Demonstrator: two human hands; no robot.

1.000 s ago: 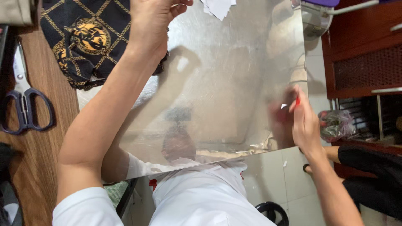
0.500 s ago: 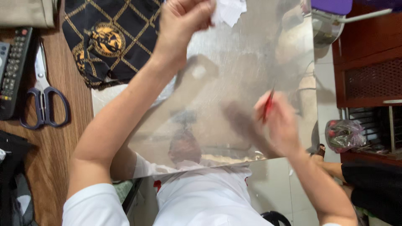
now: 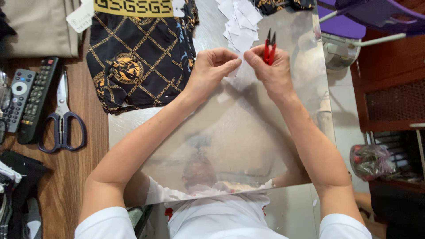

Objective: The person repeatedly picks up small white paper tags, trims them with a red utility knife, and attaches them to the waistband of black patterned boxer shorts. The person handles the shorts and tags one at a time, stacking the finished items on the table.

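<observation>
Red-handled thread snips [image 3: 268,49], one pair, sit in my right hand [image 3: 271,71], gripped in the closed fist with the dark blades pointing up and away from me. My left hand [image 3: 213,66] is pinched narrow, thumb and fingers closed on one small white paper tag [image 3: 236,70] that lies between both hands, and the right fingertips meet it too.

Head view, counts: one heap of white paper tags [image 3: 241,24] just beyond my hands; one black garment with gold chain print [image 3: 139,57] to the left of them; one beige cloth [image 3: 40,26] at the far left; two remote controls [image 3: 26,102]; one pair of purple-handled scissors [image 3: 62,121].

Surface: a shiny metal sheet [image 3: 234,141] covers the wooden desk [image 3: 66,177] and mirrors my arms and shirt. At right, tiled floor, a dark wooden cabinet [image 3: 389,84] and a purple plastic chair [image 3: 367,17]. Nothing stands between my hands and the tag.
</observation>
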